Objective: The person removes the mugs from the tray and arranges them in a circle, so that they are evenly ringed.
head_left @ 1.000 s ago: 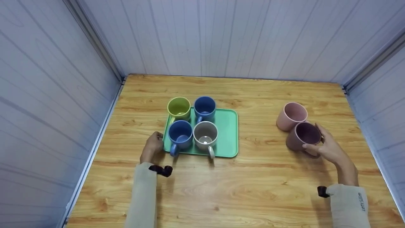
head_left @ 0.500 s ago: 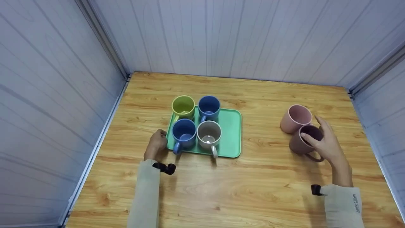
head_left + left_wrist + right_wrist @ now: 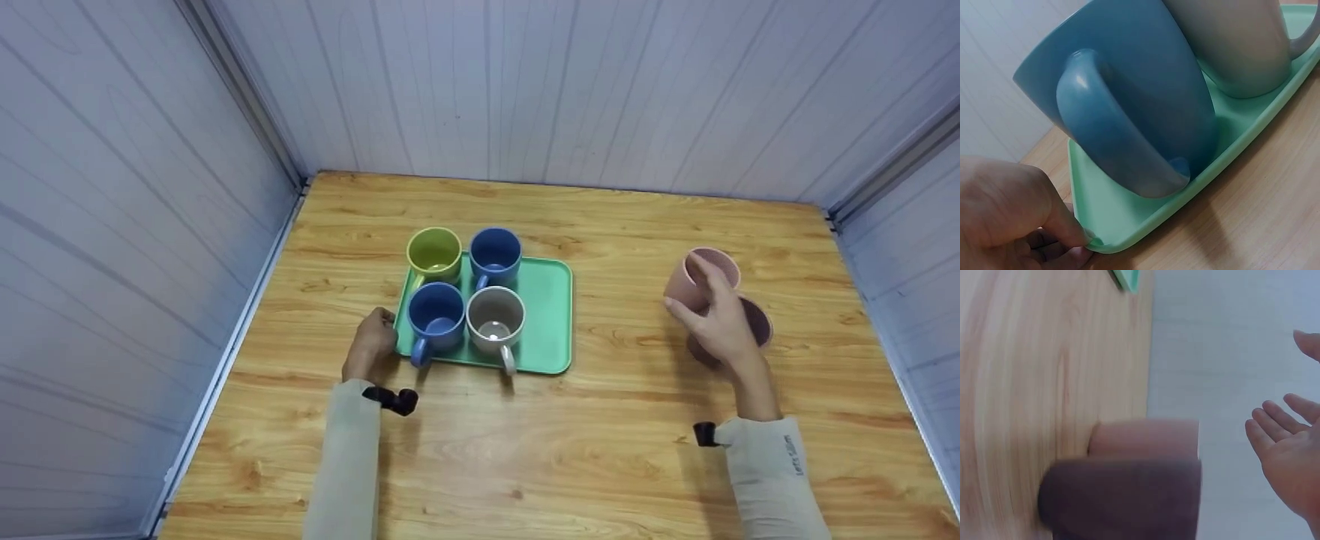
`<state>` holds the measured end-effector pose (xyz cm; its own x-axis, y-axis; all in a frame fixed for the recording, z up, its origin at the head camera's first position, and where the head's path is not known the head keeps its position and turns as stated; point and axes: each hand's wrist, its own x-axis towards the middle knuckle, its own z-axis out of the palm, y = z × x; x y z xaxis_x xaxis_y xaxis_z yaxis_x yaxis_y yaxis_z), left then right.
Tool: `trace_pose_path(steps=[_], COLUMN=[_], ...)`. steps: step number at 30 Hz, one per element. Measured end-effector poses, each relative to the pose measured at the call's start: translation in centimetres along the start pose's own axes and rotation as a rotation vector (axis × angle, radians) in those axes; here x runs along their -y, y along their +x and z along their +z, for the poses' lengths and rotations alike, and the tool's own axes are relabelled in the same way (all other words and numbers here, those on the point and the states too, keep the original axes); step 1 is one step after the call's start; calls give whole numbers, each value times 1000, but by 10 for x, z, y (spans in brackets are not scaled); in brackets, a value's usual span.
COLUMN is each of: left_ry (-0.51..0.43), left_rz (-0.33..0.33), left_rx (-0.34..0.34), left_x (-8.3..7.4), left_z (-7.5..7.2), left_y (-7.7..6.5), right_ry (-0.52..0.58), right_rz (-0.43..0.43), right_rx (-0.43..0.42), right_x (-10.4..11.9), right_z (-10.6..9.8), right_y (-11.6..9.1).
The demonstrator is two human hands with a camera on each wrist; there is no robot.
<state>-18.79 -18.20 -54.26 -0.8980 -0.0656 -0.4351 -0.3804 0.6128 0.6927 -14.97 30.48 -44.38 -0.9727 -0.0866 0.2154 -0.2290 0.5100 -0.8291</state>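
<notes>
My left hand [image 3: 371,341] pinches the left edge of a green tray [image 3: 549,319]; in the left wrist view its thumb and curled fingers meet at the tray's corner. On the tray stand a yellow-green mug [image 3: 433,253], a blue mug [image 3: 496,251] behind, another blue mug [image 3: 436,315] in front and a grey mug [image 3: 495,311]. To the right, my right hand [image 3: 720,319] hovers with spread fingers over a pink mug [image 3: 679,287] and a dark purple mug [image 3: 759,321], partly hiding both. In the right wrist view the hand [image 3: 1292,444] is apart from both mugs.
The wooden table [image 3: 480,457] is bounded by a white panelled wall [image 3: 517,90] at the back and more panels at the left and right. Bare tray surface lies right of the grey mug.
My right hand has let go of the dark purple mug, risen and moved left over the pink mug. The left hand keeps its hold on the tray.
</notes>
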Motion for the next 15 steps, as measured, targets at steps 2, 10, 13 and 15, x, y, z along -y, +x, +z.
trace_pose_path(steps=[2,10,13,15], left_ry=[9,13,11,17], left_rz=[3,9,6,6], left_rx=[-7,-12,-3,-3], left_x=[1,1,1,0], left_z=[0,1,0,0], left_y=[0,0,0,0], right_ry=[-7,69,59,61], right_rz=[-21,-50,-82,-97], right_rx=[3,27,32,48], right_x=[11,21,26,29], right_z=[10,47,57,63], right_y=[1,9,11,12])
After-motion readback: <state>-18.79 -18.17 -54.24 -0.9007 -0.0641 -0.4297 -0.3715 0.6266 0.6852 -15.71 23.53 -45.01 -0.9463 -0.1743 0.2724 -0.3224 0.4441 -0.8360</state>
